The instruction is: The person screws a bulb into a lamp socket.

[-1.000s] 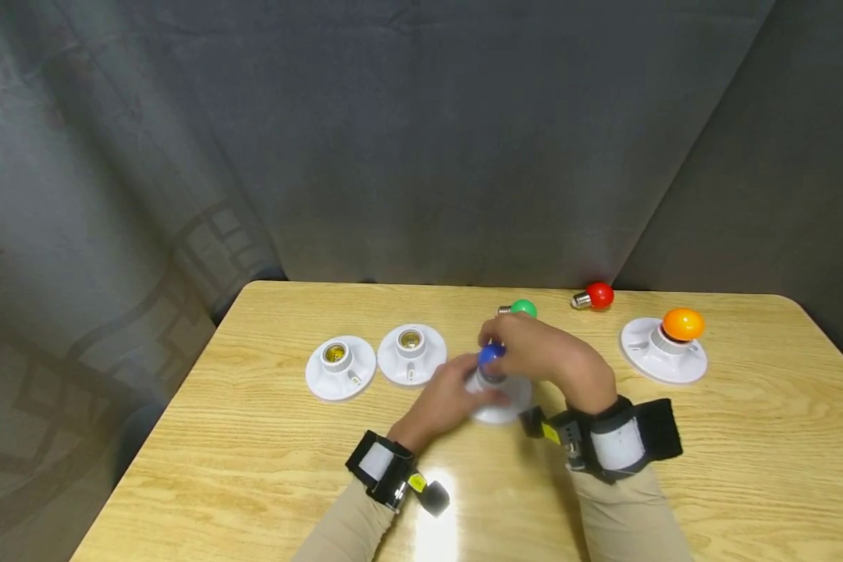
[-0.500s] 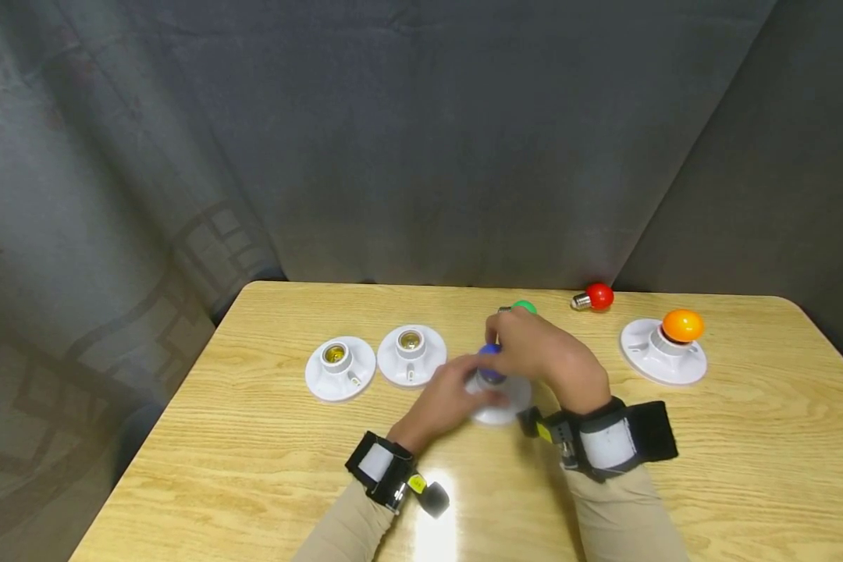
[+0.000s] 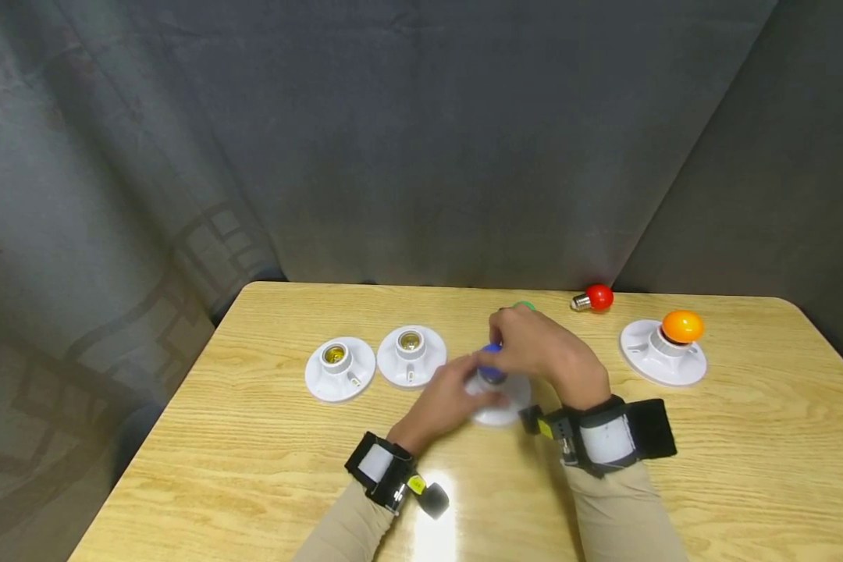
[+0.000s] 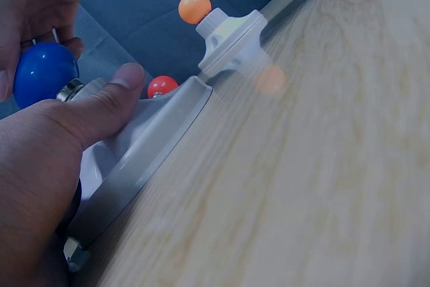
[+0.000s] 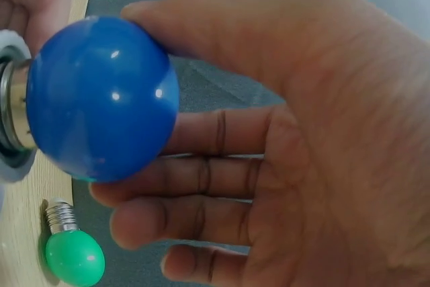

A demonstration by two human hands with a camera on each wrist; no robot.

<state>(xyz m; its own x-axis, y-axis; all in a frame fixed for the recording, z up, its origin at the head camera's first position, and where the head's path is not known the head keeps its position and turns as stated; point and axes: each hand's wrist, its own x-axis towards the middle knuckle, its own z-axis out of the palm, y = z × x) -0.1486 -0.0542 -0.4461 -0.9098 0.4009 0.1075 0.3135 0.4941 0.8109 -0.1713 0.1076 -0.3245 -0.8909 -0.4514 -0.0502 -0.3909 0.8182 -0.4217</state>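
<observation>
A blue light bulb (image 5: pixel 101 99) stands at the mouth of a white round lamp holder (image 3: pixel 513 402), part of its metal base still showing outside the socket. My right hand (image 3: pixel 551 355) grips the bulb from above, thumb on one side and fingers on the other, as the right wrist view shows. My left hand (image 3: pixel 446 398) holds the lamp holder's socket and base, its thumb (image 4: pixel 111 102) along the near side. Behind the right hand lies a green bulb (image 5: pixel 75 258), mostly covered in the head view.
Two white lamp holders with bare sockets, one at far left (image 3: pixel 323 382) and another (image 3: pixel 393 363) beside it, sit on the wooden table (image 3: pixel 253 437). A red bulb (image 3: pixel 599 297) lies near the back edge. At right, an orange bulb (image 3: pixel 683 325) stands in another holder.
My right hand has turned slightly on the blue bulb and shifted a little, covering more of the green bulb. The left hand and the lamp holder have stayed in place.
</observation>
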